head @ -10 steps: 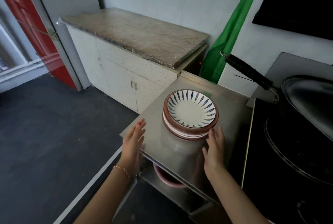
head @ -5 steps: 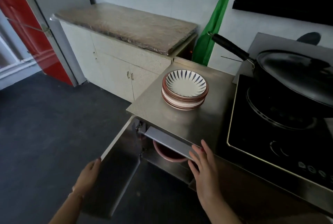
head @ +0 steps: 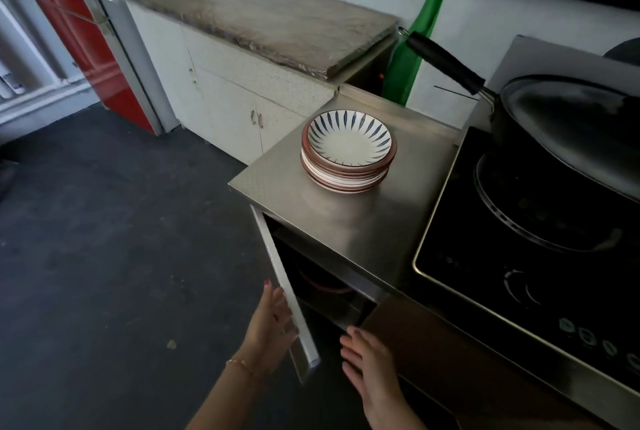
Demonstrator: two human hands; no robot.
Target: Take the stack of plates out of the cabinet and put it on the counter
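The stack of plates, brown-rimmed with a white top plate bearing dark blue strokes, stands on the steel counter. Both hands are well below it. My left hand lies flat against the outer face of the cabinet door, which stands partly ajar. My right hand hovers with fingers spread in front of the cabinet opening, holding nothing. Inside the dark cabinet a reddish round dish shows on a shelf.
A black induction hob lies right of the plates, with a lidded black pan whose handle reaches toward the plates. A white cupboard with a wrapped top stands behind. Dark floor spreads left.
My left hand has swung the cabinet door from wide open toward the cabinet. My right hand has dropped from the cabinet's upper edge. The plates have stayed put on the counter.
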